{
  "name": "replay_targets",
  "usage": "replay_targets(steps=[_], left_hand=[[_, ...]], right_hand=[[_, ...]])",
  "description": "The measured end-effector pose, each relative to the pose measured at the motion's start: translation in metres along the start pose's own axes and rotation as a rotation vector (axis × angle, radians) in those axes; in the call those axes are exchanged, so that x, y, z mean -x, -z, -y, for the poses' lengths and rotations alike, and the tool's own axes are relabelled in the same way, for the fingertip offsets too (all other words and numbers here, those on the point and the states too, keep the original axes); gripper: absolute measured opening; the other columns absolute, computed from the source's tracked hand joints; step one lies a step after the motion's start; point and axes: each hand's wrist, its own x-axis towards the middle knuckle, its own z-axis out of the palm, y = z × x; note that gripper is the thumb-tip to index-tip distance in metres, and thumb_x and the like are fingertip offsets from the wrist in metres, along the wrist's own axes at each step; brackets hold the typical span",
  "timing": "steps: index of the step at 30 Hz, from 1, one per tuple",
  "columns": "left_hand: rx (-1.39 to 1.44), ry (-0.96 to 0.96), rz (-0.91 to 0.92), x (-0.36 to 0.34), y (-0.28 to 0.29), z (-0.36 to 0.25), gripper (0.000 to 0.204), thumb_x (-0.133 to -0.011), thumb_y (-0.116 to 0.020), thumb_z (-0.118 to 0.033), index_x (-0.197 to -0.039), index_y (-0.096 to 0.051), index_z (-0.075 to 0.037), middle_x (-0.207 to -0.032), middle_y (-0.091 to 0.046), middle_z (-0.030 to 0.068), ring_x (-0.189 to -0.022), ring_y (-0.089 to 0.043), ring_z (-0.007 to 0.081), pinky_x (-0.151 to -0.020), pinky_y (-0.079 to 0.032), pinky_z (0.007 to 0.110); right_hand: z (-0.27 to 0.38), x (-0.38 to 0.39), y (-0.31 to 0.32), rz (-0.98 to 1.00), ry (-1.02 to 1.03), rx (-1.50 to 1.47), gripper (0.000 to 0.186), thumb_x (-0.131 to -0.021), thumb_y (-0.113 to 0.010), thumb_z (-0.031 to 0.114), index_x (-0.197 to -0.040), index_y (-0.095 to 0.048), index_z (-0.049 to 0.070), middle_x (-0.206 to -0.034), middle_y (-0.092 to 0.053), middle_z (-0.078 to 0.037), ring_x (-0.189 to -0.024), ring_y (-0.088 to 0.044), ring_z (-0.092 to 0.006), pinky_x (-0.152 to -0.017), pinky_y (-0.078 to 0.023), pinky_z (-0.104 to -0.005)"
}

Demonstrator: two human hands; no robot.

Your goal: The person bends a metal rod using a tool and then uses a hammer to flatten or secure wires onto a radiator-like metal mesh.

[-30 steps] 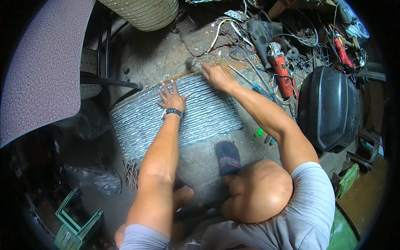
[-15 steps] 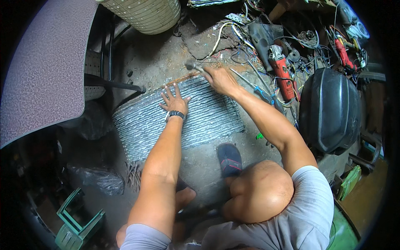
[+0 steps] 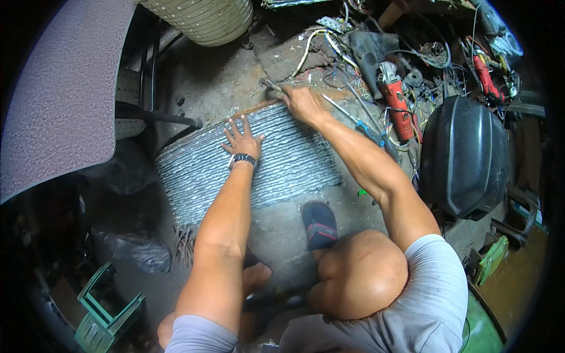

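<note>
A grey finned metal radiator core (image 3: 296,160) lies flat on the floor in front of me, with rust along its far edge. My left hand (image 3: 243,143) rests on its upper middle, palm down and fingers spread, holding nothing. Beyond the core's far edge, my right hand (image 3: 305,105) is closed round a hammer (image 3: 272,86). The hammer's head is blurred and points left, close to the rusty edge; whether it touches is unclear. My fist hides most of the handle.
To the right lie a blue-handled screwdriver (image 3: 368,130), a red angle grinder (image 3: 398,106), tangled wires and a black case (image 3: 465,156). A purple-grey tabletop (image 3: 62,88) overhangs the left. A woven basket (image 3: 206,23) stands at the back; a green plastic piece (image 3: 109,309) is lower left.
The hammer's head has tilted up and away slightly in my right hand. My left hand stays spread on the core. The whole view has shifted a little.
</note>
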Motion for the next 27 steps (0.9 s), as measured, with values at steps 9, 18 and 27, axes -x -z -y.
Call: replay_targets(steps=[9,18,27], left_hand=[[0.038,0.010,0.036,0.006,0.000,-0.006,0.096,-0.097,-0.067,-0.050,-0.168,-0.007,-0.028,-0.175,0.004,0.0152,-0.160,0.003,0.0429,-0.122,-0.007,0.072],[0.028,0.013,0.050,0.007,-0.002,-0.002,0.095,-0.098,-0.064,-0.052,-0.168,-0.006,-0.028,-0.175,0.007,0.0157,-0.160,0.004,0.0430,-0.123,-0.005,0.072],[0.028,0.001,-0.004,0.003,-0.008,0.004,0.096,-0.097,-0.065,-0.052,-0.169,-0.007,-0.027,-0.175,0.006,0.0165,-0.160,0.004,0.0433,-0.122,-0.006,0.072]], right_hand=[[-0.008,-0.001,-0.014,0.012,0.006,0.010,0.028,-0.101,-0.060,0.026,-0.125,-0.066,0.012,-0.090,-0.071,-0.028,-0.084,-0.069,-0.0493,-0.074,-0.055,-0.0575],[-0.022,0.002,-0.011,-0.037,0.065,-0.037,0.030,-0.103,-0.059,0.032,-0.127,-0.067,0.016,-0.092,-0.072,-0.026,-0.084,-0.070,-0.0480,-0.075,-0.056,-0.0566],[-0.014,0.018,-0.001,-0.025,-0.060,-0.023,0.032,-0.104,-0.057,0.035,-0.122,-0.069,0.012,-0.091,-0.073,-0.026,-0.085,-0.071,-0.0478,-0.076,-0.056,-0.0559]])
